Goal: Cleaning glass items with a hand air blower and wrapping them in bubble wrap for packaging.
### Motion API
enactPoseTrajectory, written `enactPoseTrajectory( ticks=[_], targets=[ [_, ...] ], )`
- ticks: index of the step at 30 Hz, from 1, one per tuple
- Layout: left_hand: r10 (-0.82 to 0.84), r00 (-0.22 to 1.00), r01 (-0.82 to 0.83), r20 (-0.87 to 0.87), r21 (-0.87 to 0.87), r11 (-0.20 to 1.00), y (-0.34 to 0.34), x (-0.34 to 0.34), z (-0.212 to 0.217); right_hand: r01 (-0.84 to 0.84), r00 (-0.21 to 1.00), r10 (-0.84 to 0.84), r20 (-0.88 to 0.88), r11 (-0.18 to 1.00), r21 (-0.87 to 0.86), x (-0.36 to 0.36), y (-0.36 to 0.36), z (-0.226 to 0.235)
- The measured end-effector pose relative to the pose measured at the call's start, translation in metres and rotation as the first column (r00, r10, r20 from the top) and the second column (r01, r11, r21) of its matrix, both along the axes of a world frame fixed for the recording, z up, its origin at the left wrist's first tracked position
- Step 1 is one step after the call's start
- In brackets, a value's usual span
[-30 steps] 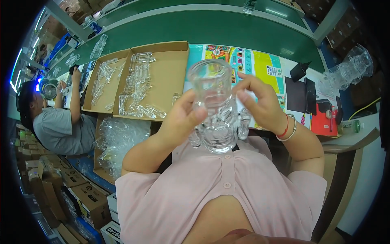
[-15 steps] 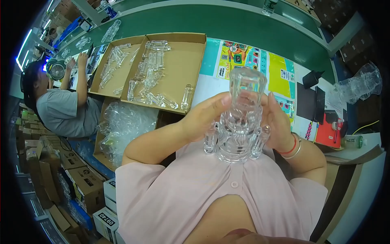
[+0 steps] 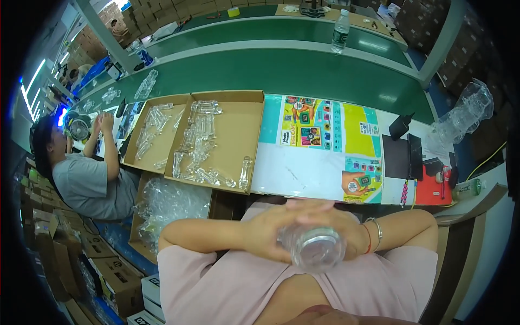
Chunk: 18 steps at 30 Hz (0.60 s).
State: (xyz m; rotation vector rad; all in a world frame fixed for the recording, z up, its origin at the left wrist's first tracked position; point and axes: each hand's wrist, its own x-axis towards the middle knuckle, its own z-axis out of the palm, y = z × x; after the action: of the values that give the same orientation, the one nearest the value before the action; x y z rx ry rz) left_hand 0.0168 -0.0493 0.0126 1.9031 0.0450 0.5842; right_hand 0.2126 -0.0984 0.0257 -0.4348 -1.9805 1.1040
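A clear plastic tiered piece (image 3: 319, 252) is held low against my pink shirt, with one round end facing up toward me. My left hand (image 3: 265, 234) wraps around its left side. My right hand (image 3: 346, 228) closes on it from the other side, and the fingers of both hands meet over its far part. Most of its length is hidden by the hands. Beyond them on the table, a shallow cardboard tray (image 3: 230, 141) holds several small clear plastic parts (image 3: 201, 132), with a single part (image 3: 245, 170) apart near its right edge.
Colourful printed sheets (image 3: 325, 130) cover the table. To the right lie a black holder (image 3: 400, 127), a red pad (image 3: 433, 187) and stacked clear plastic pieces (image 3: 467, 111). A box of clear bags (image 3: 173, 203) stands below the tray. At left, another person (image 3: 89, 181) sits by a small fan (image 3: 79, 127).
Both hands have lowered the clear piece toward my lap and tipped it, so its end now faces up. The view has risen, showing more of the table's far side.
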Motion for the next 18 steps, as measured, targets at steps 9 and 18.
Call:
enactPoseTrajectory(
  ticks=[9,18],
  targets=[
    [0.132,0.988,-0.132,0.079,-0.008,0.991,-0.017,0.000,0.002,-0.103,0.992,0.096,-0.087,0.992,-0.073,0.002,0.008,-0.003],
    [0.229,0.973,-0.177,-0.043,-0.771,0.611,0.019,-0.003,-0.022,0.001,0.998,-0.038,-0.048,0.791,-0.612,0.007,0.058,-0.009]
  ],
)
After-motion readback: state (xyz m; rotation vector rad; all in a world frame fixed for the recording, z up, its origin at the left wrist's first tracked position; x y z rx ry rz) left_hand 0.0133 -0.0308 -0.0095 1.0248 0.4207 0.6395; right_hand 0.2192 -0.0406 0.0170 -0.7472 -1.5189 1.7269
